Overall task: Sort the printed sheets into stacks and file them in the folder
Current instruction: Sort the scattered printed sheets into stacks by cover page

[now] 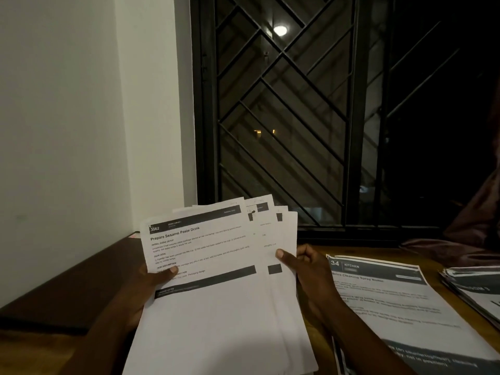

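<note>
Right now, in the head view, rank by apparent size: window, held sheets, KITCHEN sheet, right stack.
1. window
2. held sheets, enlarged by nearness to the camera
3. KITCHEN sheet, partly hidden, so its rank against the held sheets is unsure
4. right stack, cut off by the frame edge

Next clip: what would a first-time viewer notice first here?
The fanned bundle of printed sheets at centre stands out first, gripped by the left hand at its left edge and the right hand at its right edge; the top page is headed Prepare Sesame Paste Drink. Next come the stack headed KITCHEN lying on the table to the right, and the dark window grille behind.
</note>
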Tool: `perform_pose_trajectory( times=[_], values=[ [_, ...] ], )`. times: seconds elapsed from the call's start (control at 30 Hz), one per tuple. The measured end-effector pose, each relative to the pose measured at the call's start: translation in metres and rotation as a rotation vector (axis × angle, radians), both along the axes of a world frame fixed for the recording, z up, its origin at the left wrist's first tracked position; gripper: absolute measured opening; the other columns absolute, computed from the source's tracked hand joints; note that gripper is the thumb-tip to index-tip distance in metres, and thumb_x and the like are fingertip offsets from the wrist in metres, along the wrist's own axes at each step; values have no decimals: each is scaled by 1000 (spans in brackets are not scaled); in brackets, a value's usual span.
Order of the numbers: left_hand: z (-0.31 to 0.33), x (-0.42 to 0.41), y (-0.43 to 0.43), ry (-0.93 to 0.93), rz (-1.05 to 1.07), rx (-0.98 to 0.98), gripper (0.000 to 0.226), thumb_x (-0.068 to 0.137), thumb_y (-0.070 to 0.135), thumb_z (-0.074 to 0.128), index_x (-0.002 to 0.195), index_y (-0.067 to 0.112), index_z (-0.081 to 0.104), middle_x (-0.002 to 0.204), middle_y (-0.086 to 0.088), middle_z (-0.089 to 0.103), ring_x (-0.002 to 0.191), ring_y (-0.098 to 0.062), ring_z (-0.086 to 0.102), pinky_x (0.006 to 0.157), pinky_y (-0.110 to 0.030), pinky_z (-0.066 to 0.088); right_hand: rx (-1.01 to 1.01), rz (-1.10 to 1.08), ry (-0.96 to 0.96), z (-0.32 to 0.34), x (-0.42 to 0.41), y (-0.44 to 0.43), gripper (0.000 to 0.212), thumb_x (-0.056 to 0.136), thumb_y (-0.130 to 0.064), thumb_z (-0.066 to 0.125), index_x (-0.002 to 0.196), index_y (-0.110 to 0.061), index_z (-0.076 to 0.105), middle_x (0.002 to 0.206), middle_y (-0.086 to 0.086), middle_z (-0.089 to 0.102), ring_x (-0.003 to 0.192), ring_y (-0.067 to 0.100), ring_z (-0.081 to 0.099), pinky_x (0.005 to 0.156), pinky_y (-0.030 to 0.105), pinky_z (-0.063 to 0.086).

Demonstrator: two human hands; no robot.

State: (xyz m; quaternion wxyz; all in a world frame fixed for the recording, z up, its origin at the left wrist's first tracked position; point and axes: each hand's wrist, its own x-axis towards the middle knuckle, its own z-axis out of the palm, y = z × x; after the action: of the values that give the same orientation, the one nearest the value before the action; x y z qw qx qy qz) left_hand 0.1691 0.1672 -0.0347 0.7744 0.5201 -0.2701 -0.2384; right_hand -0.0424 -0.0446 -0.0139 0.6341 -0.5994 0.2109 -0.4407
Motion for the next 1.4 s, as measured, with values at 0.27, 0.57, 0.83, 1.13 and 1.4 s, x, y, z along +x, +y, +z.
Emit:
perform_pose_trajectory(
  times=[0.27,0.57,0.83,1.13,1.4],
  values=[
    [3,-4,2,15,-11,-18,47,73,-1,60,118,12,59,116,-21,67,100,-40,67,83,-56,55,-96,-36,-101,1,1,1,48,81,-7,72,113,-20,40,98,-2,66,89,16,68,65,20,57],
    [0,0,3,53,-73,-73,45,86,-9,50,125,12,56,118,-21,67,99,-39,68,77,-52,58,-105,106,33,0,-1,2,12,92,-23,59,103,-22,65,105,1,72,97,18,69,89,38,55],
    [4,-2,5,108,-177,-32,58,78,-9,64,132,10,52,126,-25,61,114,-47,58,88,-65,47,89,180,-92,3,-2,3,22,85,-11,67,107,-7,66,100,8,74,90,26,72,82,45,57],
    [-6,8,2,96,-194,-72,60,81,-11,58,136,10,48,132,-27,56,119,-50,53,89,-68,44,-88,-66,-167,8,2,5,34,85,-8,68,103,-25,45,79,-3,73,75,11,72,66,26,58],
    [-3,5,4,50,-198,-39,94,51,3,90,136,11,49,128,-24,60,110,-46,61,83,-61,52,-138,-55,-144,3,6,2,26,86,-3,65,95,-25,55,106,0,70,100,18,68,87,39,56]
  ],
)
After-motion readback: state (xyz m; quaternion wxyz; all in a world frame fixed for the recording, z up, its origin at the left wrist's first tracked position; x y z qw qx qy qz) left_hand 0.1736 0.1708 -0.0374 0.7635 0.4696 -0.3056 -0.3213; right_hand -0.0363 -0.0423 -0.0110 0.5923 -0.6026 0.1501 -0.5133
